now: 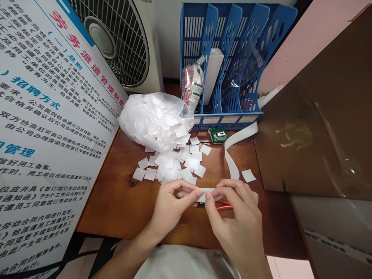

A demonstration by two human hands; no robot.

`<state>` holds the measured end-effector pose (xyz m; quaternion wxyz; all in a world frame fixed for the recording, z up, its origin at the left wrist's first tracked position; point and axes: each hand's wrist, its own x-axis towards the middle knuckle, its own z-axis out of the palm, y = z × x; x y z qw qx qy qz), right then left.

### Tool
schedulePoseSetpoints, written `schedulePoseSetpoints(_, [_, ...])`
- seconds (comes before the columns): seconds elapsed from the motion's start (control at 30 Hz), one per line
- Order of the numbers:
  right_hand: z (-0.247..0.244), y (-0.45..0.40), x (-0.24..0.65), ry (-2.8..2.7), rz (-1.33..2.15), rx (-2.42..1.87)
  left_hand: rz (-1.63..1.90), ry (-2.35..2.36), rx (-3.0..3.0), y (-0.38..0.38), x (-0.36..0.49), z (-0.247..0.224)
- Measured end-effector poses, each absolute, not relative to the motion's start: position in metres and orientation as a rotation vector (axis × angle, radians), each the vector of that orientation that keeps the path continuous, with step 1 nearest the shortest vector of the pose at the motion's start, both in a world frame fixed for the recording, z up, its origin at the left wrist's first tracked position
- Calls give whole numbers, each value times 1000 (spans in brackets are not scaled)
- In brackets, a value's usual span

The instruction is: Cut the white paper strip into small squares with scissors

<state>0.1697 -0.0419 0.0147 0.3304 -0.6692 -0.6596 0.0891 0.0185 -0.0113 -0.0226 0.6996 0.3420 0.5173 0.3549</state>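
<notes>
My left hand (173, 201) and my right hand (232, 215) meet over the near part of a wooden table (122, 201). Both pinch the near end of a long white strip (232, 155), which curves away to the far right. Red-handled scissors (225, 204) lie under my right hand, mostly hidden. Just beyond my hands lies a heap of small white cut squares (174, 162). One loose white square (248, 175) sits to the right of the strip.
A clear plastic bag (151, 118) full of white pieces spills onto the heap. A blue file rack (229, 58) stands at the back, a green tape measure (218, 135) before it. A printed poster board (49, 128) leans on the left, a fan (122, 38) behind, a brown panel (319, 135) on the right.
</notes>
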Motion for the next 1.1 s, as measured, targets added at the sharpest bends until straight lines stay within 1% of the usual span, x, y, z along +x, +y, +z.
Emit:
schedulePoseSetpoints(0.17, [11,-47,164,-1679,470,-1727,834,1151,707,-12,19,-21])
schedulePoseSetpoints(0.3, [7,-47,163,-1548,561,-1748,843,1136,712,-12,18,-21])
schedulePoseSetpoints(0.53, [12,-42,172,-1557,690,-1671,787,1113,753,-9,16,-20])
schedulePoseSetpoints(0.73, [14,-40,181,-1469,946,-1690,730,1103,792,-5,11,-15])
schedulePoseSetpoints(1.0, [10,-41,180,-1418,945,-1752,711,1074,794,-4,11,-19])
schedulePoseSetpoints(1.1, [8,-38,181,-1520,776,-1761,723,1067,793,-4,12,-20])
